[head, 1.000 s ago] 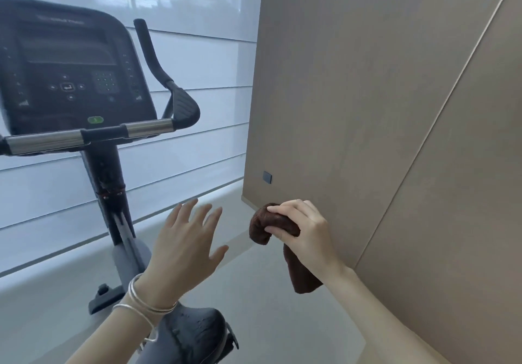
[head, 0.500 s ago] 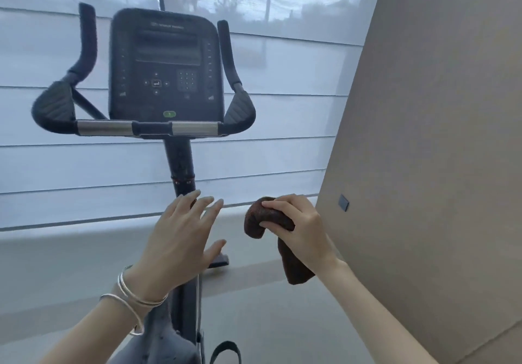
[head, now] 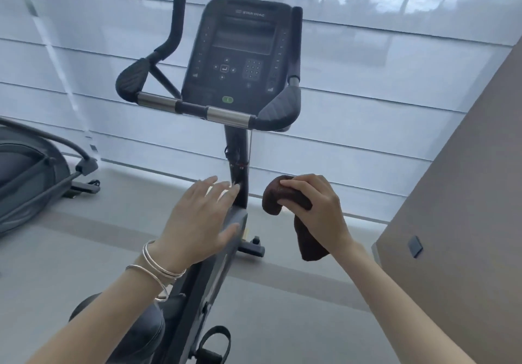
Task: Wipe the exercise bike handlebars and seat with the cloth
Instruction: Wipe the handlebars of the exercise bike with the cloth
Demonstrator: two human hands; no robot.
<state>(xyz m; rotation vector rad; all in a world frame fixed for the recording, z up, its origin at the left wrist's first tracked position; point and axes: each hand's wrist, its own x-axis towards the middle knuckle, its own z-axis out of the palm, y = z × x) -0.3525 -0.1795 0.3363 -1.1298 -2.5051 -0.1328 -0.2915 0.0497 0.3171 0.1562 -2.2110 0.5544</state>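
The exercise bike stands straight ahead, its black handlebars (head: pixel 195 109) with two chrome sections crossing below the dark console (head: pixel 240 50). Part of the black seat (head: pixel 147 332) shows at the bottom, under my left forearm. My right hand (head: pixel 319 208) is closed on a dark brown cloth (head: pixel 285 200), held in the air to the right of the bike's post and well below the handlebars. My left hand (head: pixel 200 219) hovers flat with fingers spread over the bike's frame, holding nothing.
Another exercise machine (head: pixel 31 171) sits at the left on the grey floor. A tan wall panel (head: pixel 457 194) rises close on the right. White window blinds (head: pixel 367 81) run behind the bike. A pedal strap (head: pixel 214 344) hangs at the bottom.
The view has swung left, so the bike sits centred and the wall has slid to the right edge. Both hands keep their pose, the cloth still in the right one.
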